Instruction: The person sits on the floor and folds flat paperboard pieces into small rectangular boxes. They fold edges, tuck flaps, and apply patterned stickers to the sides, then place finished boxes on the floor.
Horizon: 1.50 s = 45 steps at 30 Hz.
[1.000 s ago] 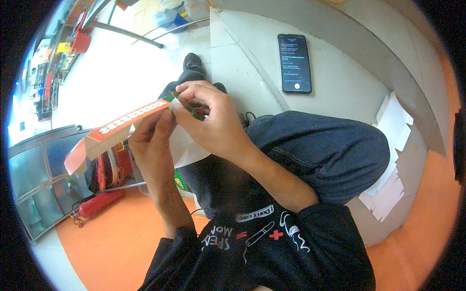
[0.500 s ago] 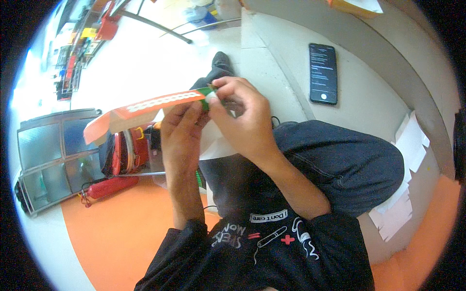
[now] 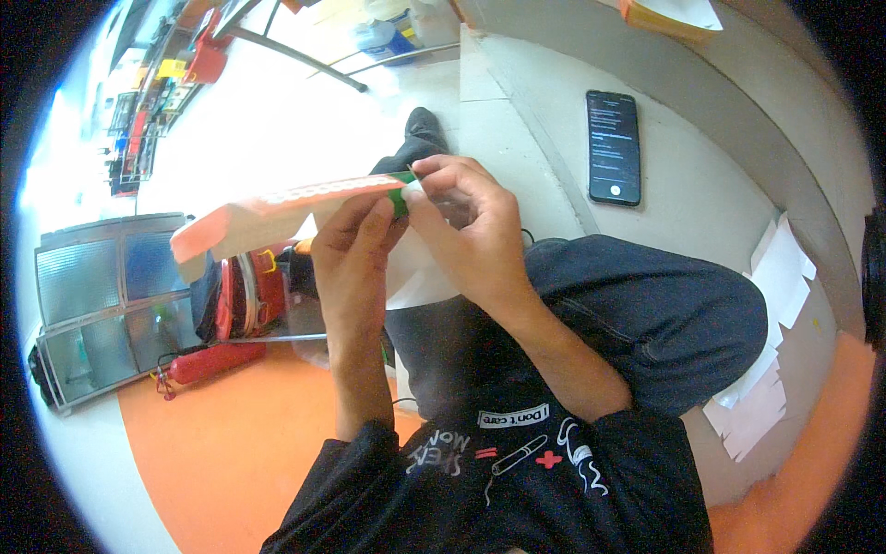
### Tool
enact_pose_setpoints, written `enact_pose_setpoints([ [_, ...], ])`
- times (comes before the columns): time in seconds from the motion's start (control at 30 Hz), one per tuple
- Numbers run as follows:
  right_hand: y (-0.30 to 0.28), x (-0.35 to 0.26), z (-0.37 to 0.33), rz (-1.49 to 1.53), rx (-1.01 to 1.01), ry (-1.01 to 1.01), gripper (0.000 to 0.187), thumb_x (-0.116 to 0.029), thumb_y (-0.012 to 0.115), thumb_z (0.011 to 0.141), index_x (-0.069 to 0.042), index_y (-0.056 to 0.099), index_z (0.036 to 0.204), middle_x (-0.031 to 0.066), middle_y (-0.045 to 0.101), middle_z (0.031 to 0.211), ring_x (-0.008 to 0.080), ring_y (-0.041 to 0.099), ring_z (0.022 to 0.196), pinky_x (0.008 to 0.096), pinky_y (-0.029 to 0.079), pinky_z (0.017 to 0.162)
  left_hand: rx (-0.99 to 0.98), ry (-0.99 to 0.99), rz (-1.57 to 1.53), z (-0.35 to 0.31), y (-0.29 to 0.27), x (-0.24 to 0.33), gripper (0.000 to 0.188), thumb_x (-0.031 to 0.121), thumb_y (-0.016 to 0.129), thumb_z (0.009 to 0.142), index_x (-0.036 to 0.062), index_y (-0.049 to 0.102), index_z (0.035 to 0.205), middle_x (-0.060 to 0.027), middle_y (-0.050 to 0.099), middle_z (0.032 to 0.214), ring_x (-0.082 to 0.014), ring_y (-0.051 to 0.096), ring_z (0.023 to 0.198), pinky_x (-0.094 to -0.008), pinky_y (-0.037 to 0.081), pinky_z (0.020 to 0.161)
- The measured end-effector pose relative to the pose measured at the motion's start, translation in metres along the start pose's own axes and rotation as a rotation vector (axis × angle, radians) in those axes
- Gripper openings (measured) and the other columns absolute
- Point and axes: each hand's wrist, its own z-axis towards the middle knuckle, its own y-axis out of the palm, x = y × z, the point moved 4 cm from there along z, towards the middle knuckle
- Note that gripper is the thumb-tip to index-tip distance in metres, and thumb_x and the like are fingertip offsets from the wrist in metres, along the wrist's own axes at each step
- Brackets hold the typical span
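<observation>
A long, thin cardboard carton (image 3: 277, 210), orange with a white pattern and a green end, stretches left from my hands above my lap. Its far left end has loose flaps. My left hand (image 3: 353, 254) is closed on the carton close to the green end, thumb on top. At that green end, my right hand (image 3: 475, 222) pinches the edge between thumb and fingers; the exact grip is partly hidden. Behind and below both hands a white sheet (image 3: 420, 277) shows in part; what supports it is hidden.
A black phone (image 3: 613, 148) with a lit screen lies on the pale surface at right. Cut white papers (image 3: 775, 309) lie beyond my bent knee. At left are a glass-paned cabinet (image 3: 81, 277), a red fire extinguisher (image 3: 217, 363) and a red bag (image 3: 254, 295). Metal legs (image 3: 295, 60) stand far off.
The carton has turned slightly, so its patterned face shows more edge-on, and its left end has shifted a little right. Both hands keep their grip near the green end.
</observation>
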Motion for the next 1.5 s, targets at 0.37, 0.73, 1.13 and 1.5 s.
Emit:
enact_pose_setpoints([
  [0.37,-0.002,-0.003,0.000,-0.063,-0.042,0.018,0.016,-0.010,0.068,0.086,0.005,0.064,0.089,0.0148,0.057,0.114,0.0185,0.062,0.097,0.0277,0.055,0.079,0.008,0.051,0.096,0.000,-0.004,0.000,0.021,0.006,0.066,0.089,-0.0049,0.067,0.107,-0.0106,0.068,0.100,-0.0142,0.064,0.091,-0.0263,0.053,0.082],
  [0.73,-0.005,-0.006,-0.001,-0.175,-0.053,0.009,0.018,-0.011,0.069,0.085,0.005,0.066,0.091,0.0153,0.058,0.113,0.0179,0.062,0.096,0.0268,0.054,0.073,0.013,0.035,0.208,0.000,-0.003,-0.004,0.019,0.004,0.065,0.089,-0.0049,0.067,0.105,-0.0103,0.068,0.098,-0.0143,0.064,0.090,-0.0262,0.052,0.082],
  [1.13,-0.009,-0.012,-0.002,-0.219,0.001,-0.011,0.018,-0.012,0.070,0.081,0.006,0.065,0.084,0.0192,0.061,0.107,0.0254,0.064,0.093,0.0313,0.052,0.074,-0.084,-0.001,0.214,0.003,0.000,-0.007,0.018,0.004,0.065,0.089,-0.0028,0.065,0.106,-0.0077,0.067,0.101,-0.0135,0.061,0.093,-0.0265,0.050,0.082],
  [1.5,-0.007,-0.009,-0.002,-0.283,-0.050,-0.014,0.018,-0.012,0.070,0.083,0.005,0.068,0.090,0.0192,0.062,0.108,0.0241,0.066,0.091,0.0295,0.054,0.070,-0.158,-0.082,0.143,0.013,-0.007,-0.008,0.018,0.006,0.061,0.091,-0.0037,0.064,0.107,-0.0086,0.067,0.100,-0.0133,0.062,0.090,-0.0263,0.051,0.080],
])
